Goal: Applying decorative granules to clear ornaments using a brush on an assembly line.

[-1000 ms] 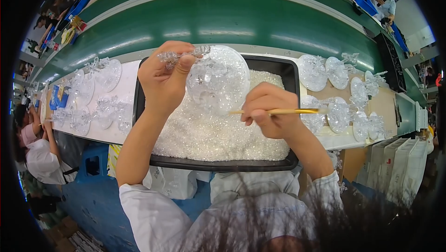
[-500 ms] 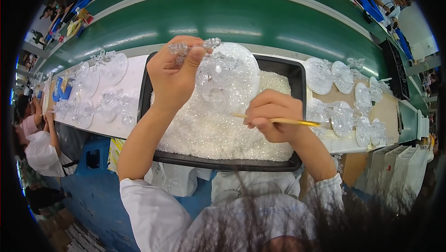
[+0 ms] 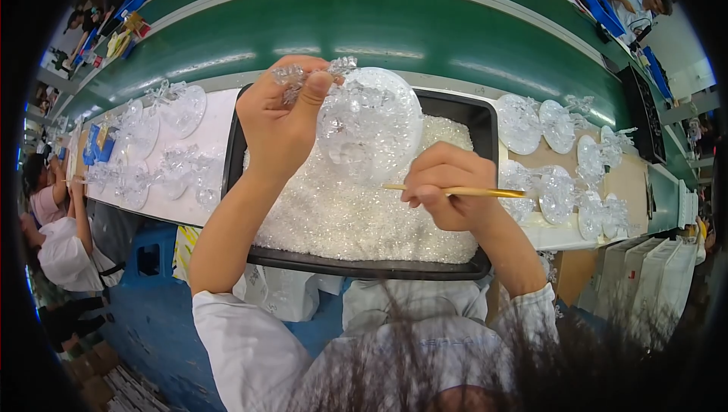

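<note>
My left hand (image 3: pixel 282 120) gripped a clear glass ornament (image 3: pixel 369 124) above the black tray (image 3: pixel 485 120) of crystals at the desk's near edge. My right hand (image 3: pixel 447 188) pinched a yellow brush (image 3: pixel 455 191). A loosened grip could drop the ornament and break it.

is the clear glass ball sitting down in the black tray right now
No, the left hand holds the clear glass ball up above the black tray.
</note>
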Tool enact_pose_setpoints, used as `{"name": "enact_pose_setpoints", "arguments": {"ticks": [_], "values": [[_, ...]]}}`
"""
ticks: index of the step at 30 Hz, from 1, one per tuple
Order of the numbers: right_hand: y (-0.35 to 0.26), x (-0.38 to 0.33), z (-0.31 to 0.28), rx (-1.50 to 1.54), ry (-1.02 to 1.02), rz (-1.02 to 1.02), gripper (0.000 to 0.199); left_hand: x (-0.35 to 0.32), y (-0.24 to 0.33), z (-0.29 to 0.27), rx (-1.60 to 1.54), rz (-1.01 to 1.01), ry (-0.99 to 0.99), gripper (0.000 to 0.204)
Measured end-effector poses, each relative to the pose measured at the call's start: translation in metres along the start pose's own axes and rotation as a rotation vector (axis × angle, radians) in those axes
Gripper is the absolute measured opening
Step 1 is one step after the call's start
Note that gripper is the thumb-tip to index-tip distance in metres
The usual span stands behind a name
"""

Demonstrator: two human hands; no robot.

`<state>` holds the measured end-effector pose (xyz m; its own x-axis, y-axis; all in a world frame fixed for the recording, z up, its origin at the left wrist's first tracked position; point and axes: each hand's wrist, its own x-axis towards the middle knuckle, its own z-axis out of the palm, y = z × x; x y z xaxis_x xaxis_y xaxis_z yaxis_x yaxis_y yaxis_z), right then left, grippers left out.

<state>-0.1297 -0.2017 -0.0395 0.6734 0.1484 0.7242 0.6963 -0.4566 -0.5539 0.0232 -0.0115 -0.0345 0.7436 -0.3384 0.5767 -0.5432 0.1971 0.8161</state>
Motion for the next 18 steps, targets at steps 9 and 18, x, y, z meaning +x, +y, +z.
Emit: {"name": "enact_pose_setpoints", "arguments": {"ticks": [9, 18], "values": [[-0.0001, -0.008, -0.0017, 0.068, 0.135, 0.143, 0.038, -0.0016, -0.0047, -0.0053, 0.043, -0.04, -0.031, 0.027], [-0.0021, -0.0057, 0.0015, 0.065, 0.069, 0.063, 0.035, 0.0003, 0.0013, -0.0048, 0.074, -0.035, -0.009, 0.026]]}}
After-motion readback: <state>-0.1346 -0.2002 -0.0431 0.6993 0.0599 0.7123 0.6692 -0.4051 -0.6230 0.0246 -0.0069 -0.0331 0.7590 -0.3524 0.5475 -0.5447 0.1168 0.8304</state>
